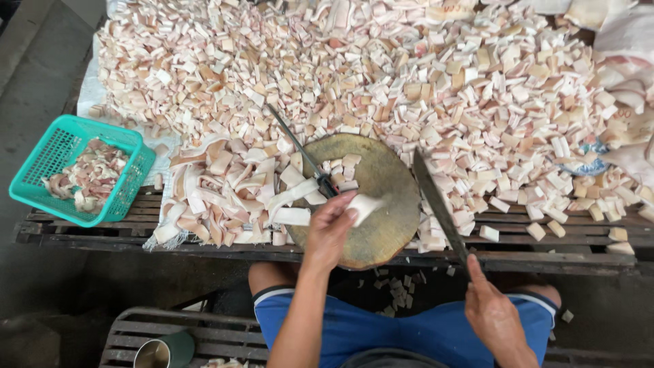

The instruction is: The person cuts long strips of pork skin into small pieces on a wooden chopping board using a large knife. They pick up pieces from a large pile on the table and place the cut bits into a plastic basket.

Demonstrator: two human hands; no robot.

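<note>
My left hand [332,225] holds a pale strip of meat skin [364,206] down on a round wooden chopping block [381,204]. My right hand [494,315] grips the handle of a long cleaver [436,201], raised edge-up to the right of the block. A thin sharpening rod [300,151] with a dark handle lies across the block's left rim. Uncut pale strips [225,191] are heaped left of the block.
A huge pile of small cut pink-white pieces [422,82] covers the slatted wooden bench [102,228]. A teal plastic basket [51,153] with scraps stands at the left. A metal cup [153,354] sits on a low rack below. Cut bits lie on the floor.
</note>
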